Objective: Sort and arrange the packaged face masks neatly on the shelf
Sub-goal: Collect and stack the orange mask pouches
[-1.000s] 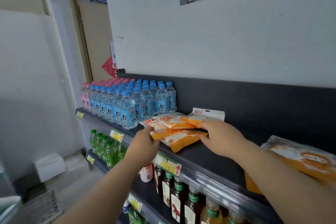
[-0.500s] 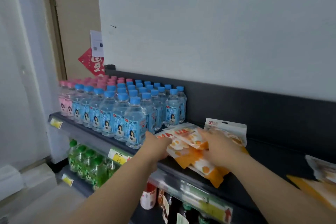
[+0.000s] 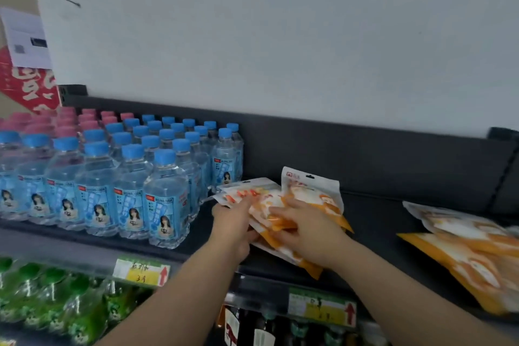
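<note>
Starting at the left, the water bottles (image 3: 165, 194) stand packed tight, and the nearest row sits just beside the packets (image 3: 309, 194) of face masks. If the person nudges the pile leftwards while squaring it up, I'd expect the front bottle to get knocked, and one falling could take its neighbours along. The packets themselves look slick and lie fanned across each other at odd angles. The lowest one pokes out over the front lip of the shelf (image 3: 379, 213). A careless tug could send that one sliding off towards the drinks on the rack below. The packet at the back stands tilted rather than flat, so it may flop over once the others shift. Further right, well apart from this lot, a second heap (image 3: 463, 247) lies loose, with its lowest packet close to the shelf's front edge. It will need the same care.

The left hand (image 3: 233, 222) is at the left edge of the pile, with its fingers laid nearly straight over the top packet. The thumb is hidden, so I cannot tell whether it pinches or only steadies. The right hand (image 3: 303, 230) is over the middle of the pile. Its fingers are bent across the top and the thumb is tucked lower, with an orange edge between them, so to my eye it grips a packet or two.
</note>
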